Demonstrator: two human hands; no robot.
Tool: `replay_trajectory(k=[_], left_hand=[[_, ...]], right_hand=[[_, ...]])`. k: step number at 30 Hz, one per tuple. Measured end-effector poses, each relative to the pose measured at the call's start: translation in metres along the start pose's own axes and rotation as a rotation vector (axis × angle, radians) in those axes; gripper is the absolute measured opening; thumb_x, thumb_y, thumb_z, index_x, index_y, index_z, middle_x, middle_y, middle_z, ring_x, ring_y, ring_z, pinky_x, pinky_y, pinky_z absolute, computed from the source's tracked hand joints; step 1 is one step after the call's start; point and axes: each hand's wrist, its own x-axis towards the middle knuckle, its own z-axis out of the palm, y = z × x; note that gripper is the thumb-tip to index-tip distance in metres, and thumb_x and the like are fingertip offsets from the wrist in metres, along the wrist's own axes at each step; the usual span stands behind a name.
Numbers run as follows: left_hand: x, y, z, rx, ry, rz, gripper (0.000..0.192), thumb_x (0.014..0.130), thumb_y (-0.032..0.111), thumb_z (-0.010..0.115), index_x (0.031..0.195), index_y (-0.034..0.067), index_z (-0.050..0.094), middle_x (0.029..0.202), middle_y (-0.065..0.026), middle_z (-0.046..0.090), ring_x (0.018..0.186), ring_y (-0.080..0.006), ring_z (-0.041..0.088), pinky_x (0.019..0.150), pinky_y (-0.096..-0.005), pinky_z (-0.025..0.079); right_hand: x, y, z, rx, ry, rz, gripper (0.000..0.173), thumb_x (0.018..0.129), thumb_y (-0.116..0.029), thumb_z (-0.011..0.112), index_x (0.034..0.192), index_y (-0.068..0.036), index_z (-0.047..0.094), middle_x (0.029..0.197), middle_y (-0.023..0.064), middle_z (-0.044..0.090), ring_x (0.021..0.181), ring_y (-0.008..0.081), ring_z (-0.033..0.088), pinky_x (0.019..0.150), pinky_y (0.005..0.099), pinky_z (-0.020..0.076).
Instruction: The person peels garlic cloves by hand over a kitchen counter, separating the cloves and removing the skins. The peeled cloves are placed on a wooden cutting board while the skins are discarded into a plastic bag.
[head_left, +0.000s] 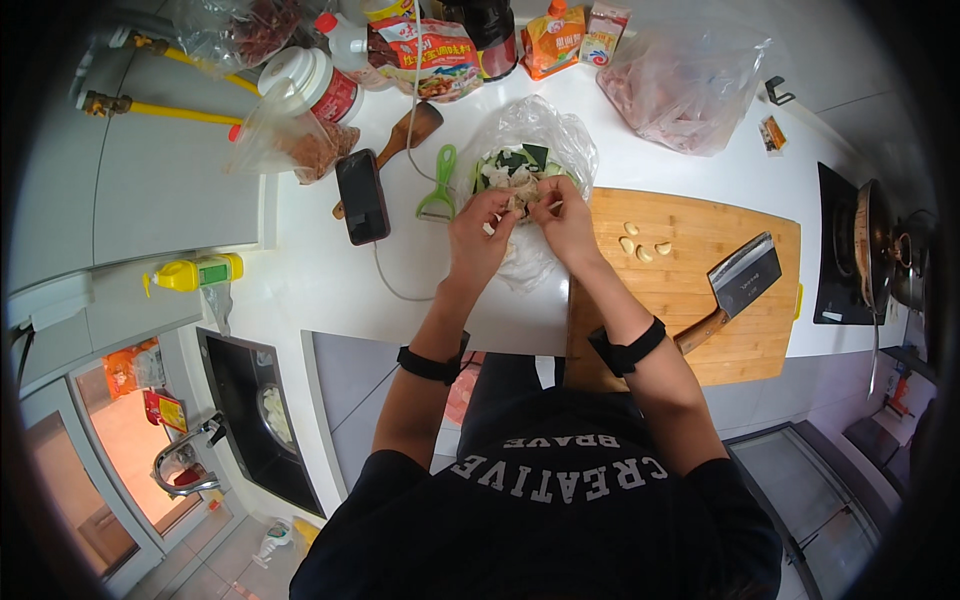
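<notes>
Over a clear plastic bag (559, 124) of vegetable peelings (534, 156), my left hand (484, 225) and my right hand (562, 217) meet, fingertips pinched together on a small pale piece (523, 196). It looks like garlic with papery skin, though the fingers partly cover it. Several peeled garlic cloves (643, 253) lie on the bamboo cutting board (675, 214) to the right. A cleaver (746, 274) with a wooden handle rests on the board's right part. Left of the bag is a green peeler (444, 180).
A phone (363, 196) with a cable lies partly over a wooden spatula (412, 135). Seasoning packets (431, 60), a white tub (315, 82) and a bag of meat (675, 97) line the back. The sink (259, 420) is left; a cooktop (832, 247) with a pan is right.
</notes>
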Motion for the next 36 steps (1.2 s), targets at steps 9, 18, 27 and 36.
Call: replay_trajectory(k=[9,18,27,36], left_hand=[[0.002,0.004,-0.006,0.213,-0.171,0.241,0.021,0.075,-0.005,0.065,0.094,0.002,0.061,0.103,-0.0110,0.065,0.078,-0.0229,0.064,0.066,-0.0289,0.052],[0.001,0.016,-0.005,0.502,-0.237,0.461,0.018,0.076,0.001,0.064,0.093,0.000,0.060,0.100,-0.0117,0.064,0.087,-0.0301,0.062,0.073,-0.0343,0.052],[-0.001,0.015,-0.007,-0.198,-0.142,-0.079,0.016,0.086,-0.003,0.057,0.101,-0.002,0.058,0.106,-0.0094,0.064,0.089,-0.0140,0.062,0.080,-0.0256,0.051],[0.003,0.003,-0.010,-0.384,-0.198,-0.299,0.018,0.091,0.000,0.052,0.108,-0.005,0.055,0.102,-0.0079,0.064,0.086,-0.0111,0.061,0.078,-0.0225,0.050]], right_hand=[[0.002,-0.038,-0.029,0.158,-0.453,0.479,0.011,0.087,-0.008,0.062,0.077,-0.003,0.060,0.063,-0.0011,0.055,0.049,0.0030,0.042,0.041,0.0184,0.0308],[0.001,-0.034,-0.031,0.190,-0.439,0.406,0.009,0.076,-0.001,0.062,0.068,0.000,0.059,0.061,0.0030,0.057,0.052,0.0063,0.047,0.046,0.0211,0.0374],[0.001,-0.024,-0.021,0.170,-0.174,0.343,0.013,0.074,0.002,0.062,0.063,-0.001,0.056,0.060,0.0009,0.055,0.054,0.0071,0.048,0.051,0.0222,0.0401],[0.008,-0.017,-0.018,-0.077,-0.181,0.060,0.004,0.076,0.004,0.061,0.077,0.001,0.059,0.067,-0.0006,0.056,0.059,0.0065,0.049,0.056,0.0217,0.0417]])
